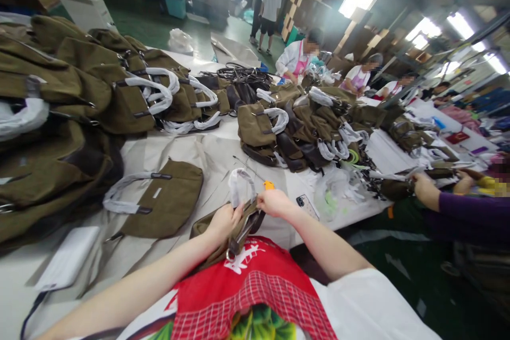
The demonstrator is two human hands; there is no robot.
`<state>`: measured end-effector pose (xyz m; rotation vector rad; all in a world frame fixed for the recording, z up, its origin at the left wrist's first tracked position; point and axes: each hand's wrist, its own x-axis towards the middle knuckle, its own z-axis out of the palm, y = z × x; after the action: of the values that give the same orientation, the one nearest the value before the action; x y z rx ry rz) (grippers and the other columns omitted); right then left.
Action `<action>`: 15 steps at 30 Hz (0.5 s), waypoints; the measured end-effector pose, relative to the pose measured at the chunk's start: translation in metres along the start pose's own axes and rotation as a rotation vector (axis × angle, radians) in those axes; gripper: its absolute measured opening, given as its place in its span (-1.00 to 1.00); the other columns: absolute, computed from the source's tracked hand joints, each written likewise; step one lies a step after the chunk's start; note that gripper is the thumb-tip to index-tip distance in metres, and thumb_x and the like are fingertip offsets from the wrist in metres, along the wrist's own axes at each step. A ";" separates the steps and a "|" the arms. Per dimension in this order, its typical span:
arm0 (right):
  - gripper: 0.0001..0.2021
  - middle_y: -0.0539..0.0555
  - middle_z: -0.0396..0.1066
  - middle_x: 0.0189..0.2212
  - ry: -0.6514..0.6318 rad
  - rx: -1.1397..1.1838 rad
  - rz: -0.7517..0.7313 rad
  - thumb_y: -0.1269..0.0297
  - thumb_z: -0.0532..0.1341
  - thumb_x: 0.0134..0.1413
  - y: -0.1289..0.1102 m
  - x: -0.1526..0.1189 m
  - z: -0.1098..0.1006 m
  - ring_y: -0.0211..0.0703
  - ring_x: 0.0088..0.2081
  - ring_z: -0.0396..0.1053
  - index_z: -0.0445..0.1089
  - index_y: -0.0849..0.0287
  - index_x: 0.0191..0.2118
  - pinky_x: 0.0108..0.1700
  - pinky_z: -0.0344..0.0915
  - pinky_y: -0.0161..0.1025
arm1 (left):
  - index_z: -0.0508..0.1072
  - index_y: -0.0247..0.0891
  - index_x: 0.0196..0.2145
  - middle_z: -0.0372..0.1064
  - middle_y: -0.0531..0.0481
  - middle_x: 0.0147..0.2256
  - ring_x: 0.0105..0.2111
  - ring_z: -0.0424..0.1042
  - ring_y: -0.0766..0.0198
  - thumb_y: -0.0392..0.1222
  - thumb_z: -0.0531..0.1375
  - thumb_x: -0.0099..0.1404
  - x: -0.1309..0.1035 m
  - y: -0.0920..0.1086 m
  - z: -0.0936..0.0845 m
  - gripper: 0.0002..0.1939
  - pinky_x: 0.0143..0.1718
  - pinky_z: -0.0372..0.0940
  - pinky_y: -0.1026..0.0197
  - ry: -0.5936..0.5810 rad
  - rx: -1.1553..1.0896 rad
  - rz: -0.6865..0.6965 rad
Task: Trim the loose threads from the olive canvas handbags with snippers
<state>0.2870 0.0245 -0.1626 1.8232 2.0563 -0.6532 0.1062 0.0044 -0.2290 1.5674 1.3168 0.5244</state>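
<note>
My left hand (222, 221) grips the top edge of an olive-brown canvas bag (217, 252) that lies against my red apron at the table's near edge. My right hand (274, 203) pinches the bag's handle (241, 187), which is wrapped in clear white plastic and arches up between my hands. A dark strap with a metal buckle (238, 241) hangs from the bag below my hands. Just behind my right hand lies a thin tool with an orange grip (268, 185).
A finished bag (167, 199) lies flat left of my hands, with tall stacks of bags (71, 111) behind it and another pile (303, 127) at centre. A phone (307, 206) lies right of my hand. A co-worker's hand (424, 188) works at the right; other people sit farther back.
</note>
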 end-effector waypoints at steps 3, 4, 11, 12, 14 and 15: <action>-0.84 0.30 0.56 -0.27 -0.026 0.012 0.124 0.36 0.22 0.13 0.026 0.029 0.016 0.04 -0.17 0.51 0.54 0.28 -0.26 -0.17 0.35 -0.20 | 0.23 -0.17 -0.61 0.34 -0.13 -0.54 -0.45 0.35 0.12 0.14 -0.12 0.25 -0.006 0.003 -0.005 -0.56 -0.30 0.20 0.14 -0.006 0.107 0.037; -0.83 0.32 0.55 -0.26 -0.014 0.021 0.136 0.39 0.20 0.14 0.031 0.032 0.021 0.06 -0.16 0.51 0.54 0.30 -0.24 -0.15 0.36 -0.18 | 0.22 -0.16 -0.61 0.34 -0.14 -0.53 -0.44 0.36 0.10 0.16 -0.15 0.24 -0.006 0.004 -0.007 -0.55 -0.29 0.21 0.13 -0.018 0.131 0.030; -0.65 0.03 0.48 0.00 0.131 0.178 -0.336 0.40 0.34 -0.04 0.029 0.012 0.049 -0.17 0.08 0.37 0.49 0.08 -0.06 0.14 0.21 -0.34 | 0.34 -0.18 -0.59 0.39 -0.09 -0.53 -0.40 0.40 0.08 0.42 -0.08 0.12 0.008 -0.006 -0.026 -0.39 -0.21 0.28 0.13 0.055 -0.092 -0.063; -0.68 0.00 0.51 -0.04 0.141 0.218 -0.442 0.39 0.36 -0.06 0.028 0.013 0.055 -0.17 0.05 0.39 0.51 0.08 -0.10 0.12 0.22 -0.35 | 0.36 -0.19 -0.58 0.40 -0.08 -0.52 -0.40 0.40 0.09 0.47 -0.03 0.07 0.009 -0.007 -0.030 -0.36 -0.21 0.30 0.14 0.078 -0.161 -0.079; -0.80 0.04 0.56 -0.14 0.203 0.288 -0.562 0.41 0.32 0.02 0.024 0.020 0.065 -0.15 -0.04 0.44 0.55 0.13 -0.17 0.07 0.26 -0.31 | 0.38 -0.22 -0.57 0.41 -0.07 -0.51 -0.40 0.39 0.11 0.53 0.05 -0.01 0.010 -0.009 -0.042 -0.32 -0.24 0.32 0.16 0.082 -0.284 -0.118; -0.84 0.06 0.58 -0.20 0.256 0.315 -0.576 0.42 0.27 0.08 0.022 0.023 0.068 -0.15 -0.09 0.46 0.56 0.15 -0.21 0.03 0.28 -0.29 | 0.40 -0.24 -0.56 0.42 -0.06 -0.50 -0.41 0.39 0.13 0.54 0.10 -0.04 0.011 -0.008 -0.051 -0.31 -0.27 0.33 0.17 0.049 -0.313 -0.136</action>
<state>0.3016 0.0102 -0.2345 1.5115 2.8271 -0.9770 0.0643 0.0341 -0.2175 1.2065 1.2975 0.6519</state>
